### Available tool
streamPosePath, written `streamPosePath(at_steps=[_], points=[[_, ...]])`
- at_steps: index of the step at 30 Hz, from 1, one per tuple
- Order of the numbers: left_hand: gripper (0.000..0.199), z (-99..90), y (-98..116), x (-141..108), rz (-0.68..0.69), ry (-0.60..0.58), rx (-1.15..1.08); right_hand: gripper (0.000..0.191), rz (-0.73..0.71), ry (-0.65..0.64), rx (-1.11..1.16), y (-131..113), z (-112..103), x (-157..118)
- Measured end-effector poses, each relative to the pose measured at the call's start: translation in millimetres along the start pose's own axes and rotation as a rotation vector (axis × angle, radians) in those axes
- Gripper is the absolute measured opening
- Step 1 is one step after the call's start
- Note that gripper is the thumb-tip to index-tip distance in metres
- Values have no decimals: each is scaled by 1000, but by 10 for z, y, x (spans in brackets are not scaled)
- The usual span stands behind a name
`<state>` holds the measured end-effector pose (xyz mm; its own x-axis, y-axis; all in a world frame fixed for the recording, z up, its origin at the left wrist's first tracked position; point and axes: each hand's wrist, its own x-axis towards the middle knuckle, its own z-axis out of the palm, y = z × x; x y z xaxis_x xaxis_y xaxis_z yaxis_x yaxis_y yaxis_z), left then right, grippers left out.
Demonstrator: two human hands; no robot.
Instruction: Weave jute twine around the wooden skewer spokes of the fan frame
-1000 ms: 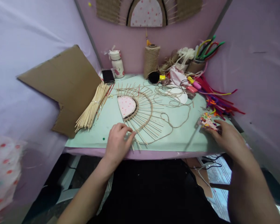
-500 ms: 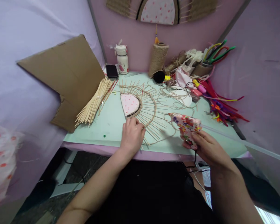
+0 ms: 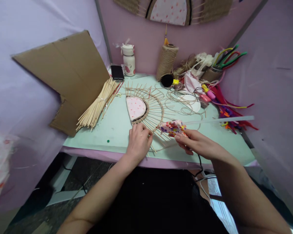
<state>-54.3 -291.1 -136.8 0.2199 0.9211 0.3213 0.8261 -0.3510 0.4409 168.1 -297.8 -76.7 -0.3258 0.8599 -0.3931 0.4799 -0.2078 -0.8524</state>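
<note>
Messy green table (image 3: 117, 141). Glue gun (image 3: 173, 127) in grip of right hand (image 3: 197, 143); left hand (image 3: 139, 140) at stick fan (image 3: 154, 112), can't tell its hold. Dab lightly, keep nozzle (image 3: 158, 127) off fingers (image 3: 148, 132).

No readable lettering on show here!
We look first to the white bottle (image 3: 129, 65) at the back of the tabletop (image 3: 117, 139), and there's a small reddish print on its side, too small to make out as words. Over to the glue gun (image 3: 173, 128), its casing all bright, colourful patterning, and no brand can be read on it. The half-round piece (image 3: 137, 109) gives us pinkish-red dots, and so does the hanging piece (image 3: 169, 12) up on the wall (image 3: 141, 42): dots only, no number, label or sign legible.
</note>
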Motion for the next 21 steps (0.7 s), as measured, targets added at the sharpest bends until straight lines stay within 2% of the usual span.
streamPosePath(at_steps=[7, 14, 21], points=[[10, 43, -43, -47, -34, 64, -38, 45, 24, -95, -105, -152, -82, 218], [9, 33, -25, -65, -61, 58, -51, 46, 42, -114, -178, -202, -90, 217], [10, 34, -33, -87, -59, 80, -54, 48, 49, -107, -248, -151, -98, 251]])
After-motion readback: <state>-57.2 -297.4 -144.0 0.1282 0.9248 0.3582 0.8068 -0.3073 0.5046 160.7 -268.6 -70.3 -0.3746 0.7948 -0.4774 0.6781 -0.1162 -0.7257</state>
